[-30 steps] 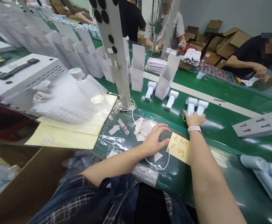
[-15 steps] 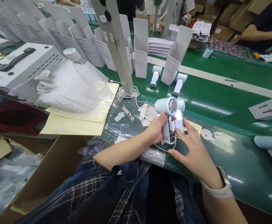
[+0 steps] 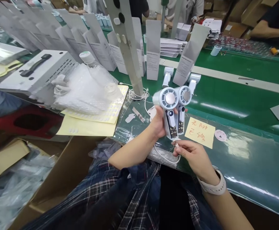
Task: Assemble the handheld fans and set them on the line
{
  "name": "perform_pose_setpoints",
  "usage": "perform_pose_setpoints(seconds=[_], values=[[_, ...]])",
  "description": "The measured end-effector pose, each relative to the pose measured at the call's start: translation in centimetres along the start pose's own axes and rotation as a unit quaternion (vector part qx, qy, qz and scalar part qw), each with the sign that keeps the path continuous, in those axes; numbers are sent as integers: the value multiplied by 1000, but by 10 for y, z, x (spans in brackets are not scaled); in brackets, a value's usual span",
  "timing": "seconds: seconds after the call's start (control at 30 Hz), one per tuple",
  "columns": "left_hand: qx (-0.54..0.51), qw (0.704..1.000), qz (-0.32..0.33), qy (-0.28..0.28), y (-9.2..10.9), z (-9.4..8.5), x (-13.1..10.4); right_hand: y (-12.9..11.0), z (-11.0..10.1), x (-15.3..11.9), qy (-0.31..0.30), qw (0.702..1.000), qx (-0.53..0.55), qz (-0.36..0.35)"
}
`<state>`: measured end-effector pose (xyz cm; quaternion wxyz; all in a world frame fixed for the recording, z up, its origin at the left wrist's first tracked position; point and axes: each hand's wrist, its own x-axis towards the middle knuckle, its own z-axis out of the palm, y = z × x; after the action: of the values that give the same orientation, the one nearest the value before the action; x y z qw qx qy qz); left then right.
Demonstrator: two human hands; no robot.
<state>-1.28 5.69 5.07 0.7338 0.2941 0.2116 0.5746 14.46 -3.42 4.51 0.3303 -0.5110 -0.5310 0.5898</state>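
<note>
Two light-blue handheld fans are held side by side in my left hand [image 3: 158,123], which is closed round their handles. The left fan [image 3: 169,98] and the right fan [image 3: 185,95] both face me, their handle fronts open and circuit boards showing. Just below the left fan's handle, my right hand [image 3: 194,156] pinches the plug end of a white charging cable [image 3: 165,158]. Whether the plug sits in the handle I cannot tell. The fingers of my left hand behind the fans are mostly hidden. To the right lies a yellow note [image 3: 200,132] with red handwriting.
Two more fans [image 3: 168,76] [image 3: 194,83] lie behind, beside upright white boxes [image 3: 153,51]. A metal post [image 3: 127,48] rises from the bench. Left are yellow sticker sheets [image 3: 89,124], a plastic-wrapped bundle [image 3: 89,89] and a white metal case [image 3: 41,68]. Other people work across the line.
My right hand has come down from beside the second fan and closed on the cable's end. Both fans now face me side by side, and the yellow note is more exposed.
</note>
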Motion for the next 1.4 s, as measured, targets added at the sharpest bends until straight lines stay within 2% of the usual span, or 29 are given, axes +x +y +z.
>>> perform_pose_setpoints(seconds=[0.2, 0.33, 0.47, 0.73, 0.87, 0.93, 1.03, 1.13, 1.23, 1.33, 1.4], values=[[-20, 1000, -4, -19, 2, 3, -5, -1, 18, 1, 104, 989, -31, -96], [-2, 1000, -22, -17, 1, 1, -8, -13, 10, -3, 71, 987, -97, -104], [-30, 1000, -9, 1, 2, 3, -8, -22, 9, -3, 56, 985, -125, -105], [2, 999, 29, 19, -2, 2, -8, -8, 31, -8, 117, 990, -18, -74], [18, 1000, 11, 4, -6, 4, -12, -13, 23, -7, 45, 997, -43, -52], [31, 999, 10, 16, -6, 5, -14, -13, 22, -7, 37, 998, -39, -42], [34, 999, 17, 37, -7, 5, -14, -4, 30, -8, 92, 994, 31, -48], [20, 999, 30, 14, -6, 4, -13, 4, 41, -9, 116, 988, 79, -65], [-4, 1000, 31, -2, -3, 3, -12, 1, 39, -9, 100, 991, 16, -89], [-45, 999, 23, 17, 1, 3, -11, -8, 29, -8, 60, 982, -103, -148], [-88, 995, 18, 34, 5, 4, -11, -10, 24, -8, 63, 971, -143, -182]])
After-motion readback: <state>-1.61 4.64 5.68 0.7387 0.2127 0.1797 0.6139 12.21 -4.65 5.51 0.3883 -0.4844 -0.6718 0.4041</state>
